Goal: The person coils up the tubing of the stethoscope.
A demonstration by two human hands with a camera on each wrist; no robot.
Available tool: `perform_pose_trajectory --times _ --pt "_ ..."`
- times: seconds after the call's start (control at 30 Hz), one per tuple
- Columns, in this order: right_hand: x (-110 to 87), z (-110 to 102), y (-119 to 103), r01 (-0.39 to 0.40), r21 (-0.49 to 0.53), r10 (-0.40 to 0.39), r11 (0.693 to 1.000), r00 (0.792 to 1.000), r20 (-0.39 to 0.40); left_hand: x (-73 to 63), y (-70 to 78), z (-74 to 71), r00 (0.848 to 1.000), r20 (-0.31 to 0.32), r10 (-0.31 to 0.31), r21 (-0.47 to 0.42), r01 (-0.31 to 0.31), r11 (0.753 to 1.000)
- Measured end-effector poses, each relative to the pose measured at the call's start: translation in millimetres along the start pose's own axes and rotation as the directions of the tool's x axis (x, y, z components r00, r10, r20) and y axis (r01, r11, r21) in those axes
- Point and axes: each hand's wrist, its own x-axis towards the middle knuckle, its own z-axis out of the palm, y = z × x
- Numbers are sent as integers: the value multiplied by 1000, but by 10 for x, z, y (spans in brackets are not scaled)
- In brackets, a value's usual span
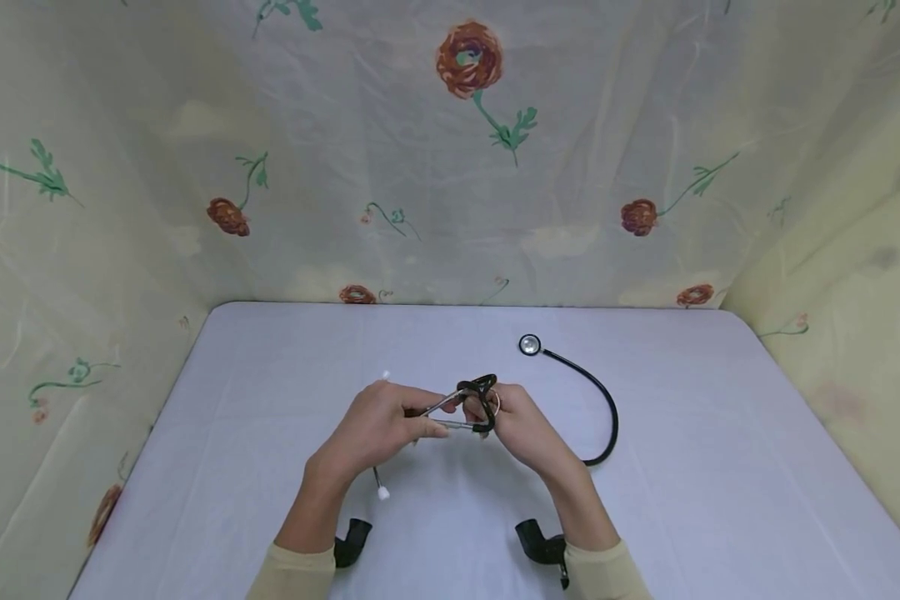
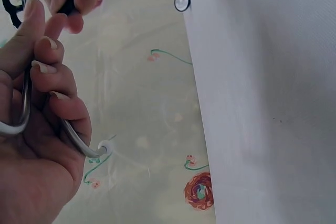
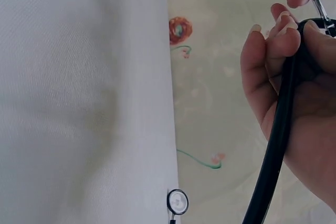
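Both hands hold a stethoscope above the table. My left hand grips its two metal ear tubes, fingers curled round them in the left wrist view. One white ear tip shows below that hand, and another pokes out above it. My right hand grips the black rubber tubing close to where it forks toward the ear tubes. From there the tubing runs behind the right wrist and curves over the table to the round chestpiece, which lies face up toward the back.
A white table spreads under the hands, with its far edge against a flower-printed curtain. Curtains also hang at left and right. A black curved piece shows beside the left sleeve, and a similar one beside the right.
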Motion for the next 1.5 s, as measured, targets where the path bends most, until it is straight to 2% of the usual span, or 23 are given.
perform_pose_trajectory --times 0.17,0.4,0.5,0.67,0.83,1.17,1.37,1.5 --pt "-10 16 -10 -33 19 33 999 999 33 -4 -15 -7 1000 -21 -12 -10 12 1000" --pt "-13 36 -21 -30 -11 30 1000 999 33 0 -31 -21 998 -50 -34 19 35 999" --pt "-3 60 -17 -15 -20 16 1000 999 47 -10 -32 -48 995 -93 -36 45 41 998" --pt "-2 90 -20 21 -37 -18 999 997 77 -47 -60 -118 978 -196 -64 60 77 995" --pt "-15 100 -33 43 -62 -37 997 994 101 -47 -96 -148 979 -197 -59 76 75 994" --pt "-40 46 -67 31 -122 -17 992 994 110 -19 -155 -155 968 -247 -43 210 96 973" --pt "-104 -53 -105 20 -174 -9 985 998 67 -28 -158 -177 961 -271 -60 255 132 958" --pt "-137 -116 -133 45 -197 -36 979 998 48 -27 -164 -176 958 -277 -76 264 152 952"
